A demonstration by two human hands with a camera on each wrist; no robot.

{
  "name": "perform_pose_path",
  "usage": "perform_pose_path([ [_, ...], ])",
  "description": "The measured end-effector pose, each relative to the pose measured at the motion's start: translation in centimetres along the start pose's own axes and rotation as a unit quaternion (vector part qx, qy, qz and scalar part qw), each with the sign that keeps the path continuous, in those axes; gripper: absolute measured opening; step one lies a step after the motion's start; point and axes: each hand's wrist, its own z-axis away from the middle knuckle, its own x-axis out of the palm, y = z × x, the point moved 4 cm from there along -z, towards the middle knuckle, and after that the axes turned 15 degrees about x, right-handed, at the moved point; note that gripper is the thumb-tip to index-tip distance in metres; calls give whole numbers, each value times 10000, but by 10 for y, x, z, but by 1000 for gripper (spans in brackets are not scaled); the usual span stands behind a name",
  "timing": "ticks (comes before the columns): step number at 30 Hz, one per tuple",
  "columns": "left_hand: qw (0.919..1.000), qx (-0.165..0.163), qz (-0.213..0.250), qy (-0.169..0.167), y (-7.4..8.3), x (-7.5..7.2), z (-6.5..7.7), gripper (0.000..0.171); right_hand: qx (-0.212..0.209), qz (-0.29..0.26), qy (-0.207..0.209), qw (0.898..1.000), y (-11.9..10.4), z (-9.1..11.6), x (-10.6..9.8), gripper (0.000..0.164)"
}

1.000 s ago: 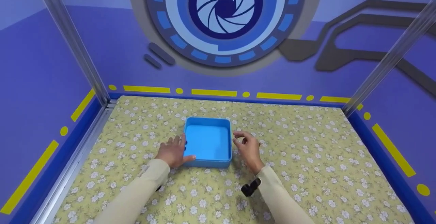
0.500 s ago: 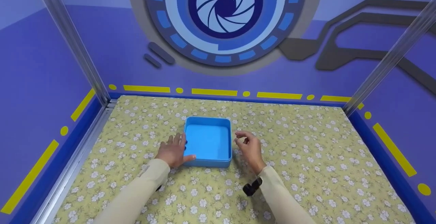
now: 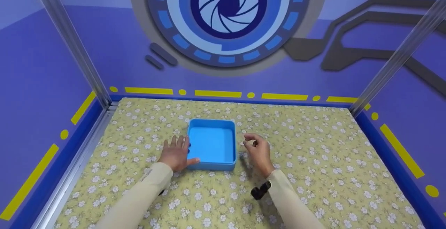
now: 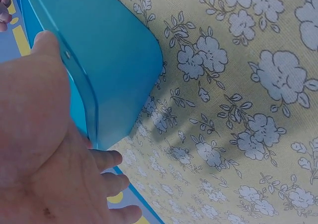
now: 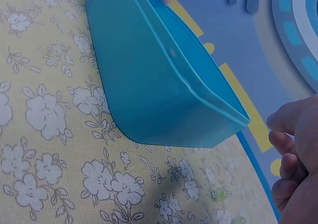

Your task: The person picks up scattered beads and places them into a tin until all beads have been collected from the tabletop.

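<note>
A square, shallow light-blue box (image 3: 212,145) without a lid stands on the flowered cloth; its inside shows bare in the head view. My left hand (image 3: 174,154) rests at its left side, fingers straight and spread, the thumb over the near left corner. In the left wrist view the thumb of the left hand (image 4: 44,119) touches the rim of the box (image 4: 114,55). To the right of the box and apart from it, my right hand (image 3: 259,152) hovers with fingers loosely curled. Nothing shows in the right hand (image 5: 298,154) in the right wrist view, where the box (image 5: 144,80) stands close by.
A yellow cloth with white flowers (image 3: 313,159) covers the table. Blue-purple panels (image 3: 195,77) close off the back and both sides, with metal posts (image 3: 73,44) at the corners. Two small yellow-green spots (image 5: 218,193) show low in the right wrist view; what they are is unclear.
My right hand has drifted slightly to the right, away from the box. The left hand and the box have stayed in place.
</note>
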Motion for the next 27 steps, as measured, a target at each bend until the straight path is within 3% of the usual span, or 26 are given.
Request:
perform_pose_path([
  [18,9998,64,-85,145,-1,1,-1,95,-317,127,223,9992,3,-3,-9,20],
  [27,9998,55,-155,56,-1,3,-3,95,-324,-79,99,9994,7,-2,-17,19],
])
